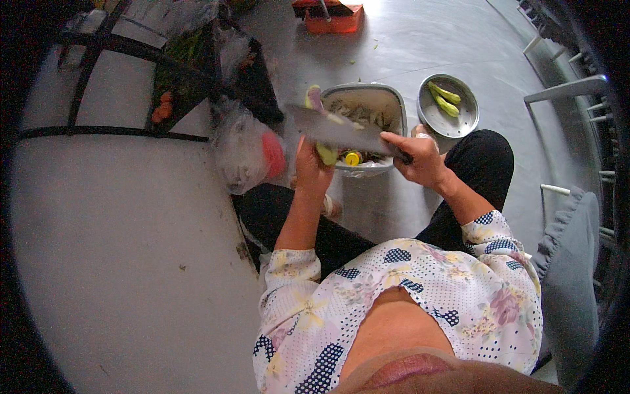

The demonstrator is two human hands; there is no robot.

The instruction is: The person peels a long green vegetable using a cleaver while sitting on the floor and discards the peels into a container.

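My left hand (313, 160) holds a long, partly peeled vegetable (327, 153), purple and pale green, probably an eggplant. It stands upright, its top end rising beyond the blade. My right hand (422, 155) grips the dark handle of a broad cleaver (344, 130). The blurred blade crosses in front of the vegetable and hides its middle; whether the edge touches it I cannot tell. Pale scraps cling to the blade. Below both hands is a waste bin (404, 106) with a grey rim and a plastic liner, holding scraps and a yellow cap (353, 158).
A perforated metal bowl (424, 111) with two pale green peeled vegetables (445, 100) sits right of the bin. Plastic bags (236, 152) and a black rack (138, 132) with greens are at left. Beyond lies a red dustpan (334, 19); a grey-covered chair (571, 246) stands at right.
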